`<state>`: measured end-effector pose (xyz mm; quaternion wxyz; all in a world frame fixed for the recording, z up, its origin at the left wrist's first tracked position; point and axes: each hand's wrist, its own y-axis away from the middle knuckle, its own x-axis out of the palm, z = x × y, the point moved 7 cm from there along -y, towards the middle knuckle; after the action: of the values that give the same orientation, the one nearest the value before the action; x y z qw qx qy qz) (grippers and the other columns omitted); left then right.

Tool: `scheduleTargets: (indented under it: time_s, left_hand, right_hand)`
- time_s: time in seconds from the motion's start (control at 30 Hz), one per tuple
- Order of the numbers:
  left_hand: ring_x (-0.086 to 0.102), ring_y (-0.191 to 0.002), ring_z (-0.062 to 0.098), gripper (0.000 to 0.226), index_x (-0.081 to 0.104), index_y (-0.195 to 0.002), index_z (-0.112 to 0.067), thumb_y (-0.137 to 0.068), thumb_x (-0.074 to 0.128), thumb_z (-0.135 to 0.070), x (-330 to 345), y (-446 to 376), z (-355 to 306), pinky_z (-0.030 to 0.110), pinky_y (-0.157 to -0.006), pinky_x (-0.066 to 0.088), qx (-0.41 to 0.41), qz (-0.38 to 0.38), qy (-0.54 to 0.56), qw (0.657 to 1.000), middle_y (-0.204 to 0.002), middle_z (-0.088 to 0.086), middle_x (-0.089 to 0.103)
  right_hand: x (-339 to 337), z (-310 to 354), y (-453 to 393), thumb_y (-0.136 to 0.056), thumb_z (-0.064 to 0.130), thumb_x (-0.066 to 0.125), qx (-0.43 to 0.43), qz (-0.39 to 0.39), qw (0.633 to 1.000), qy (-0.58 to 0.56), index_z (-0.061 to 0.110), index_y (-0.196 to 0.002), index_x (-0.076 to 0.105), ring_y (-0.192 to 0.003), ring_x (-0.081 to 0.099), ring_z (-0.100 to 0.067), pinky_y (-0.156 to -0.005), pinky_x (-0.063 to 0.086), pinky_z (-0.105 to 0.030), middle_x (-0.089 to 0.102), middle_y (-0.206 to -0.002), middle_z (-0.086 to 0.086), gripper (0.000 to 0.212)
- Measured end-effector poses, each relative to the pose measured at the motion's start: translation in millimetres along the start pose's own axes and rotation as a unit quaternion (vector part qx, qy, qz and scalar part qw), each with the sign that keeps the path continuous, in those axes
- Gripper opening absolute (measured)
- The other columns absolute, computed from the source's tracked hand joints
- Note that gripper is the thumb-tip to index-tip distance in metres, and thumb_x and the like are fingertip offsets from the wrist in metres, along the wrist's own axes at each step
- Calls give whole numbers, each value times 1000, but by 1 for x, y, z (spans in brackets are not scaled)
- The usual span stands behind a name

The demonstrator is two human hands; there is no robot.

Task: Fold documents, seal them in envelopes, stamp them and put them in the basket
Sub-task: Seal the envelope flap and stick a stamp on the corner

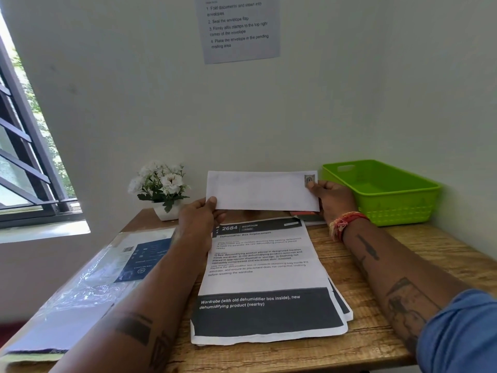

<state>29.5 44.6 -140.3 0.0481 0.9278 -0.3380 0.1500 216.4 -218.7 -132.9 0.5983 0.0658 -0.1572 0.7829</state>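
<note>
White envelope: held up level above the far part of the table, a stamp in its top right corner.
Left hand: pinches the envelope's lower left corner, thumb on the front.
Right hand: grips the envelope's right end, thumb just below the stamp; a red and yellow thread band circles the wrist.
Documents: a stack of printed sheets lying flat on the table below the envelope, between the forearms.
Basket: green plastic, at the table's far right corner, just beside the right hand.
Table: wood-grain top.
Plastic packet: clear wrapping on the table's left side.
Flowers: white, in a small white pot at the far left.
Wall notice: lists four steps, above.
</note>
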Motion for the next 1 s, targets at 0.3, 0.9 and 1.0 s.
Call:
scheduleTargets:
  time_s: [0.3,0.9,1.0]
  left_hand:
    - [75,-75,19,28,65,-109,-8,-90,72,-28,-10,-1,0,31,-69,60,10,-3,37,999,-86,11,78]
    - [68,-69,16,16,71,-102,2,-95,67,-12,127,60,-20,31,-70,60,1,172,-21,985,-85,13,75]
    - [67,-66,16,13,72,-99,0,-94,70,-11,170,76,-26,28,-67,59,21,189,-24,981,-81,13,74]
  right_hand:
    - [11,2,12,-87,6,71,55,44,995,-72,-1,-107,66,-95,67,-43,-65,54,-70,69,-106,-23,22]
    - [-27,77,39,-85,8,71,-10,-81,996,-27,14,-83,68,-93,70,-34,-86,57,-57,72,-96,-15,7]
    - [-65,97,51,-86,5,71,-17,-106,994,-31,13,-86,66,-89,70,-33,-82,59,-50,71,-98,-16,9]
